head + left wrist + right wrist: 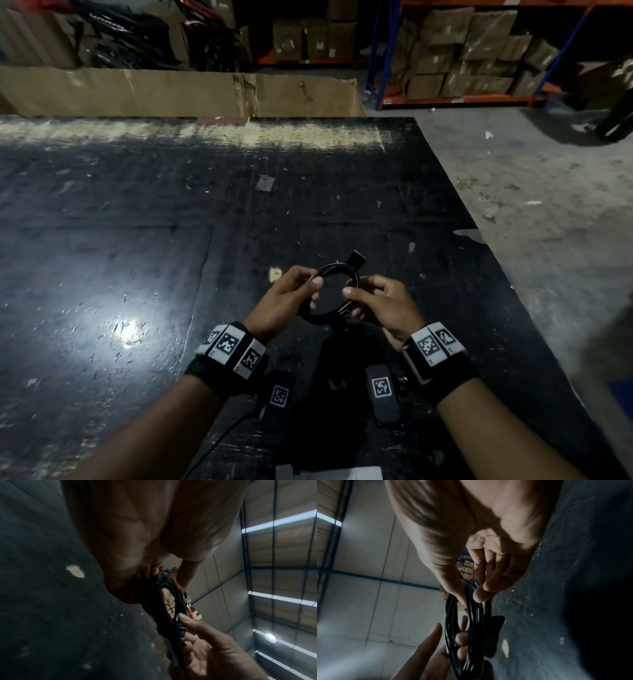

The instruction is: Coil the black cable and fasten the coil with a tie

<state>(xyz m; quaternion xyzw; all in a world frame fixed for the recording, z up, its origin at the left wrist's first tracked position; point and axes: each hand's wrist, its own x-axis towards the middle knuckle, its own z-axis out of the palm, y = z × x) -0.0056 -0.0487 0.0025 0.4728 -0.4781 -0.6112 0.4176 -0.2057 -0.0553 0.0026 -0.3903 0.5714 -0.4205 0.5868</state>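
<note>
The black cable (334, 269) is wound into a small round coil that I hold in the air over the black table (137, 212). My left hand (313, 286) grips the coil's left side with thumb and curled fingers. On the right side my right hand (351, 291) pinches the strands. A black plug end (357, 258) sticks up from the top of the coil. In the right wrist view the right thumb and forefinger (469, 599) squeeze the bundled cable (471, 615). In the left wrist view the coil (171, 601) runs between both hands. I cannot make out a tie.
A flattened cardboard sheet (171, 90) lines the table's far edge. Shelves of cardboard boxes (479, 51) stand at the back right, and concrete floor (548, 205) lies right of the table. Black straps with printed markers (382, 390) lie near the front edge.
</note>
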